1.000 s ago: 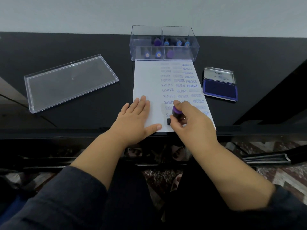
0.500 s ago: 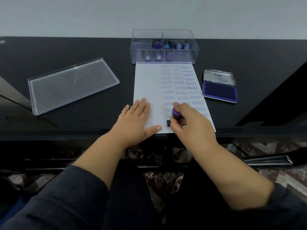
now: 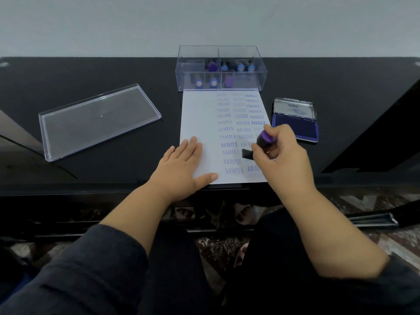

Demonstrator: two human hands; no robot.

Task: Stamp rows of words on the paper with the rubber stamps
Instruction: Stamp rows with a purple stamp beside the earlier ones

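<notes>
Lifted from the bottom of the paper (image 3: 200,114) where it pressed a moment ago, the rubber stamp (image 3: 261,144) now sits tilted above the sheet's right side, its purple cap pointing up and away and its dark base angled toward the printed rows. The right hand (image 3: 280,153) has a closed grip on it, fingers and thumb curled round the handle. The left hand (image 3: 181,164) lies flat with fingers straight and thumb spread, pressing the lower left part of the paper onto the black counter (image 3: 113,71). Rows reading SAMPLE, AIR MAIL and FRAGILE fill the sheet. An open ink pad (image 3: 295,123) lies just right of the paper, a clear box (image 3: 221,68) of stamps touches its far edge, and the clear lid (image 3: 97,120) rests well apart to the left.
</notes>
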